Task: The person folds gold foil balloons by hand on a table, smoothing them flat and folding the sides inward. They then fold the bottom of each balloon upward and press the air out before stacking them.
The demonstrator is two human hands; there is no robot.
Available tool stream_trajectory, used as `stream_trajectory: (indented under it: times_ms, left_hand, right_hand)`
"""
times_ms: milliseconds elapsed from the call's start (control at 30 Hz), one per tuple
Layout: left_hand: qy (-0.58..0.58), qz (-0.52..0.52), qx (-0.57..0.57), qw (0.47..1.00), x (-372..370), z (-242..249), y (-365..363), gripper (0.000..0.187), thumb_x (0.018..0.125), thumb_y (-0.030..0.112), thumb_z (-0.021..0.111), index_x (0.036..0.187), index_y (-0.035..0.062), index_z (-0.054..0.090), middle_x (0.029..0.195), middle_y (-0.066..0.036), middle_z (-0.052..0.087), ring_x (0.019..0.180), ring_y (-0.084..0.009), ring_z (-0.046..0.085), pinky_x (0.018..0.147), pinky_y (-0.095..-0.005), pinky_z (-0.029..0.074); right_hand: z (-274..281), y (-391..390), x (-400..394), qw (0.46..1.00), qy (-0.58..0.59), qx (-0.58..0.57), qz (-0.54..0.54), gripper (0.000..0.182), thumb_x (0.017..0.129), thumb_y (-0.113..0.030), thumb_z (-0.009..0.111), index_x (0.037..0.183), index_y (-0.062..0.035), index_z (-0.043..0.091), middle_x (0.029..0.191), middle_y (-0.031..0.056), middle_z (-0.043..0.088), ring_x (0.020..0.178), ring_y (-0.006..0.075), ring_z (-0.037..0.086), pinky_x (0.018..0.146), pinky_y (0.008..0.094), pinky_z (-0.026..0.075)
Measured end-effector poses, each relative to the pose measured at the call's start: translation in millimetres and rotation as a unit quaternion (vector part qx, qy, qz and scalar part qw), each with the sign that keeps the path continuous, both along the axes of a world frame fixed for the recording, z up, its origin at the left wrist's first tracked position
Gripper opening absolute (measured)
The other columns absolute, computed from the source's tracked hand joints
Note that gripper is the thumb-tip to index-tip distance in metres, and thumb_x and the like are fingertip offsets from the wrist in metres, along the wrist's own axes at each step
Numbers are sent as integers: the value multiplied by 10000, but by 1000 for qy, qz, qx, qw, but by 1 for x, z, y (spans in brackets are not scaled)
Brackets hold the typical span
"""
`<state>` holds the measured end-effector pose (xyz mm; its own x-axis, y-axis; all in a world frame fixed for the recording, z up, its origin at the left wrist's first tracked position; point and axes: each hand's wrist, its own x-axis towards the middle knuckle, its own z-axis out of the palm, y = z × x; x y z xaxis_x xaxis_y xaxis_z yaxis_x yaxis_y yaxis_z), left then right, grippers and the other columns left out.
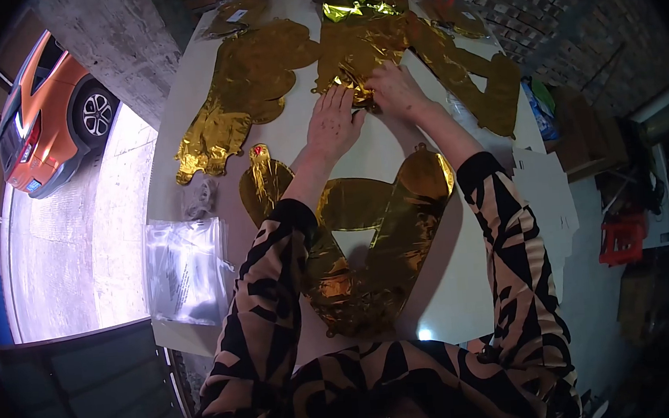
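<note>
Flat gold foil balloons lie spread over the table. My left hand (333, 123) rests palm down, fingers stretched out, on the near edge of the far middle foil balloon (364, 45). Just right of it, my right hand (396, 92) has its fingers curled together at the same crinkled edge, closed on the foil. The fingertips are partly hidden. Closer to my body lies another foil balloon (365, 286), with a triangular gap in its shape, under and between my forearms. To the left is a foil balloon with rounded lobes (258, 68); an angular foil balloon (462, 74) lies to the right.
The pale table (452, 278) carries clear plastic bags (187, 271) at its left edge, with a small crumpled clump (200, 198) above them. White sheets (544, 191) lie at the right. Beyond are an orange car (48, 115), a brick wall (563, 6) and a red crate (622, 239).
</note>
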<state>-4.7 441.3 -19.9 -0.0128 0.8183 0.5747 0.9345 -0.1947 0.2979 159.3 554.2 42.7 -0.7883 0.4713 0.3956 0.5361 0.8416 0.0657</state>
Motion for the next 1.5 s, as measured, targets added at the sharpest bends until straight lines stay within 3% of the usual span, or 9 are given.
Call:
stream_trajectory:
  times_ms: [100, 200, 500, 700, 800, 1100, 1333, 1433, 1500]
  left_hand:
    - [-6, -3, -3, 1000, 0, 2, -1, 569, 993, 327, 629, 1427, -23, 513, 1471, -204, 546, 1421, -344, 464, 1212, -458, 332]
    - [-4, -2, -17, 1000, 1, 1, 0, 598, 995, 357, 611, 1450, -14, 500, 1500, -197, 527, 1441, -331, 442, 1229, -449, 303]
    - [-6, 4, -24, 1000, 3, 6, -2, 669, 1005, 369, 592, 1530, -3, 413, 1535, -211, 487, 1473, -338, 403, 1234, -450, 290]
    - [0, 2, -32, 999, 4, 8, -4, 666, 1015, 365, 577, 1564, 41, 387, 1558, -215, 456, 1489, -348, 376, 1237, -453, 285]
    - [14, 4, -36, 999, 4, 8, -4, 642, 1021, 366, 567, 1563, 64, 403, 1560, -212, 454, 1491, -353, 372, 1237, -458, 282]
    - [58, 10, -88, 994, 3, 9, -7, 570, 1064, 401, 462, 1543, 92, 458, 1585, -215, 423, 1514, -355, 329, 1260, -471, 229]
    - [54, 6, -105, 993, 4, 12, -7, 561, 1070, 404, 447, 1544, 104, 465, 1581, -205, 431, 1516, -343, 326, 1261, -474, 223]
    - [60, 9, -97, 993, 4, 10, -6, 556, 1071, 400, 446, 1542, 105, 469, 1584, -196, 429, 1516, -339, 325, 1260, -472, 225]
    - [59, 10, -62, 996, 4, 4, -4, 547, 1049, 399, 469, 1504, 97, 514, 1541, -192, 473, 1490, -330, 361, 1247, -469, 242]
  right_hand:
    - [-14, -15, 6, 997, 71, 8, 32, 122, 856, -159, 683, 921, -125, 780, 981, -2, 673, 1131, 233, 566, 919, 431, 444]
    - [-12, -20, 10, 999, 22, -27, 0, 116, 861, -190, 698, 901, -108, 769, 980, 8, 684, 1097, 241, 581, 917, 412, 448]
    - [-39, 0, -2, 936, 249, -225, -102, 207, 815, -221, 801, 800, -56, 676, 821, 93, 658, 839, 289, 633, 775, 432, 510]
    - [-47, 10, -3, 828, 352, -424, -106, 291, 838, -233, 818, 757, -39, 617, 726, 36, 622, 657, 156, 576, 630, 339, 481]
    - [-50, 19, -6, 811, 376, -440, -90, 296, 861, -250, 807, 774, -27, 633, 692, 21, 624, 644, 128, 553, 619, 323, 469]
    - [-9, 27, -5, 867, 348, -333, -125, 311, 948, -330, 711, 874, -28, 703, 729, 98, 668, 649, 180, 585, 656, 357, 480]
    - [81, 74, -21, 900, 385, -190, -68, 305, 956, -331, 684, 931, -30, 720, 819, 157, 703, 796, 339, 690, 741, 427, 517]
    - [131, 104, -26, 922, 356, -139, -58, 338, 976, -382, 683, 1044, -55, 737, 804, 59, 682, 777, 120, 624, 731, 331, 499]
    - [158, 148, -27, 913, 375, -150, -65, 302, 990, -335, 686, 1077, -49, 730, 842, 68, 696, 809, 122, 647, 744, 323, 506]
